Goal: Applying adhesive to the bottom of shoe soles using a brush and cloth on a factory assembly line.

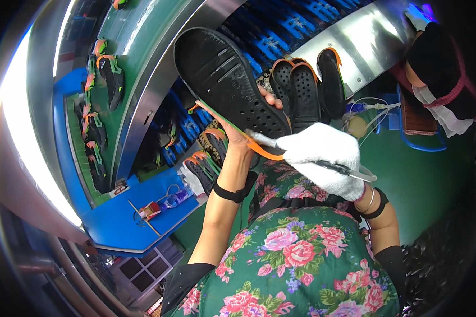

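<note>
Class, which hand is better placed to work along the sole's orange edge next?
Probably the right: the white-gloved right hand holds a slim, pale-tipped tool beside the orange edge, while the bare left hand supports the black, perforated sole.

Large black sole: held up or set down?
Held up: the left hand grips the large black sole, its fingers curled over one edge.
</note>
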Demonstrator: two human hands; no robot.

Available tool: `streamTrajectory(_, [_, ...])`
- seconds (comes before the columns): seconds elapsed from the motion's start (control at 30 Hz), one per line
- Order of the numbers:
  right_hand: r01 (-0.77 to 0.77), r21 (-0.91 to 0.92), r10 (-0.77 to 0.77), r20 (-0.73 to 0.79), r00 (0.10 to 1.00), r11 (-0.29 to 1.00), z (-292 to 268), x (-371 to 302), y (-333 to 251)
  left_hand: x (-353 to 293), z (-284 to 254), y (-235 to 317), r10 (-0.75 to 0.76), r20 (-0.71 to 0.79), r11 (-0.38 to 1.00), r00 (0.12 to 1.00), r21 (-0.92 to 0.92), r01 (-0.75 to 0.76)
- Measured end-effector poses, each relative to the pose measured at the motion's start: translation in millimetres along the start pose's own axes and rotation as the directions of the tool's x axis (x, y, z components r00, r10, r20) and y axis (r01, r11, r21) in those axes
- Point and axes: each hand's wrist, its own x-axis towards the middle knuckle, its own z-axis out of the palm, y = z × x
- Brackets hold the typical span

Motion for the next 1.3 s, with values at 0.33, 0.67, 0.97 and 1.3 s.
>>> streamTrajectory(0.33, [-0.004,0.01,0.003,0.023,1.0,1.0,-1,4,-3,5,-9,6,-0.019,0.126,0.999,0.992,0.052,0.013])
streamTrajectory(0.67, [0.005,-0.027,-0.003,0.051,0.999,1.0,-2,4,-6,11,-14,12,-0.028,0.125,0.995,0.992,0.095,0.016])
streamTrajectory(0.97, [0.103,-0.083,-0.095,0.096,0.991,0.991,4,1,-6,16,-12,9,-0.047,0.142,0.998,0.989,0.049,0.041])
streamTrajectory(1.3, [0.046,-0.112,-0.047,-0.006,0.999,0.993,0,5,-10,17,-26,4,-0.093,0.14,0.995,0.986,0.047,0.088])
